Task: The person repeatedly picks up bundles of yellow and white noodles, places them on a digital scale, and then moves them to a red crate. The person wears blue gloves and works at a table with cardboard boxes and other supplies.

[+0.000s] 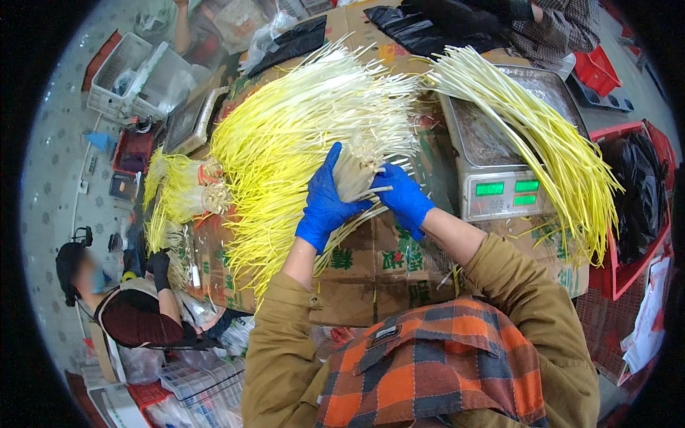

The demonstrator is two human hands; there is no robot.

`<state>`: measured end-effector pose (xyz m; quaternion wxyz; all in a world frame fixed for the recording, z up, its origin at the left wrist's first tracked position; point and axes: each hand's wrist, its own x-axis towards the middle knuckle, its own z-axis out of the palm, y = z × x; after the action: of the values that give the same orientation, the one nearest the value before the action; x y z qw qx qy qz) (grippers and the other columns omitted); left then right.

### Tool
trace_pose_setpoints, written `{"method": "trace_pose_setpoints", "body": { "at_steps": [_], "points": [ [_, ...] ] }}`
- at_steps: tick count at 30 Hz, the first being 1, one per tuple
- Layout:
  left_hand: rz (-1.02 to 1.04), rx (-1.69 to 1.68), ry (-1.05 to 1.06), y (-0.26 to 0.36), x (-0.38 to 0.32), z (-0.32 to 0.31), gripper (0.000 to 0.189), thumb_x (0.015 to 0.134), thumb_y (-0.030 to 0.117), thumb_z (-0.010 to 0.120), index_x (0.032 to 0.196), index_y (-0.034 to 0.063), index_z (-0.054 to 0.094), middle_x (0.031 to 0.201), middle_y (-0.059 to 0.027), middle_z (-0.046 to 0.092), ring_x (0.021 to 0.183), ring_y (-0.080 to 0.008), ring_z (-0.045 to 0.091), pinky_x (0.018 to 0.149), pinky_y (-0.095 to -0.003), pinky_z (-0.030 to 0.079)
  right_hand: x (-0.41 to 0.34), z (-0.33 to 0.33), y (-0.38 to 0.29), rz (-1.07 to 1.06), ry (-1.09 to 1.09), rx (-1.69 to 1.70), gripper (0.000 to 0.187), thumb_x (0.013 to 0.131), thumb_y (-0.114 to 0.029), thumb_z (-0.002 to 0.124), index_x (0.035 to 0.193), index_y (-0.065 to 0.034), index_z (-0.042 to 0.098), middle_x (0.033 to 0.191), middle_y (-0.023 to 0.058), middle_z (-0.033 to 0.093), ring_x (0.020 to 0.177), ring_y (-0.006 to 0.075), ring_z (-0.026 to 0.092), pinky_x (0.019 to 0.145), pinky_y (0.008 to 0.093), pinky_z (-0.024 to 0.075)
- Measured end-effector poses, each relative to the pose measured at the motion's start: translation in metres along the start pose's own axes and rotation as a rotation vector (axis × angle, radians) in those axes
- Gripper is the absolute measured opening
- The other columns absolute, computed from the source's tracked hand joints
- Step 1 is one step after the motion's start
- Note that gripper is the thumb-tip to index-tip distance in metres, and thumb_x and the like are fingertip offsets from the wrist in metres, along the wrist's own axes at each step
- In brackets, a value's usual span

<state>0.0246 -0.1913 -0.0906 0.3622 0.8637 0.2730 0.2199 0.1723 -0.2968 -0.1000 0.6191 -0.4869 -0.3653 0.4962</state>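
A broad heap of blanched yellow-and-white shoots (pixel 299 117) lies fanned out, with the pale ends mostly toward the upper right. In its near right part a bunch of shoots (pixel 350 174) sits within my left hand (pixel 326 200), blue-gloved, whose fingers and thumb curve around it. My right hand (pixel 401 198), gloved likewise, closes on a few pale shoot ends (pixel 381 189) at the bunch's right side. Its fingertips are partly hidden. Further right, a loose sheaf of shoots (pixel 527 134) drapes across a digital weighing scale (pixel 505 190) and hangs past its front.
Cardboard (pixel 348 299) covers the table. Tied bundles (pixel 200 187) rest at the left, near a person (pixel 139 310) with a dark-gloved hand. Another scale (pixel 187 125) stands behind them. Black plastic bags (pixel 444 27) lie at the far edge, beside another person's checked sleeve (pixel 556 32). A red crate (pixel 642 257) stands right.
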Motion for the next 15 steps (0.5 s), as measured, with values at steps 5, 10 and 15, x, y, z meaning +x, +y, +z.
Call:
{"method": "trace_pose_setpoints", "body": {
  "at_steps": [5, 10, 15],
  "points": [
    [-0.188, -0.170, 0.006, 0.000, 0.002, 0.002, 0.086, 0.065, 0.011, 0.085, 0.139, 0.0025, 0.042, 0.123, -0.0124, 0.062, 0.112, -0.0234, 0.060, 0.097, -0.0347, 0.046, -0.008, -0.010, -0.005, -0.100, 0.104, -0.268, 0.034, 0.093, -0.006, 0.055, 0.126, -0.0017, 0.056, 0.117, 0.0138, 0.064, 0.105, 0.0212, 0.061, 0.089, 0.0310, 0.0480],
    [-0.293, -0.430, -0.006, -0.002, 0.008, -0.014, 0.069, 0.069, 0.003, 0.081, 0.131, 0.0050, 0.052, 0.123, -0.0090, 0.061, 0.110, -0.0192, 0.060, 0.094, -0.0334, 0.048, -0.016, -0.022, -0.042, -0.542, 0.399, -0.492, 0.041, 0.089, -0.013, 0.066, 0.128, -0.0059, 0.057, 0.118, 0.0130, 0.062, 0.101, 0.0200, 0.062, 0.089, 0.0314, 0.0484],
    [-0.335, -0.568, -0.133, 0.004, 0.004, -0.011, 0.072, 0.070, 0.004, 0.082, 0.134, 0.0058, 0.049, 0.125, -0.0075, 0.060, 0.112, -0.0190, 0.058, 0.097, -0.0344, 0.046, 0.006, -0.012, -0.052, -0.658, 0.092, -0.847, 0.039, 0.080, -0.014, 0.074, 0.117, -0.0099, 0.063, 0.107, 0.0150, 0.063, 0.094, 0.0319, 0.063, 0.082, 0.0373, 0.0513]
  ]
}}
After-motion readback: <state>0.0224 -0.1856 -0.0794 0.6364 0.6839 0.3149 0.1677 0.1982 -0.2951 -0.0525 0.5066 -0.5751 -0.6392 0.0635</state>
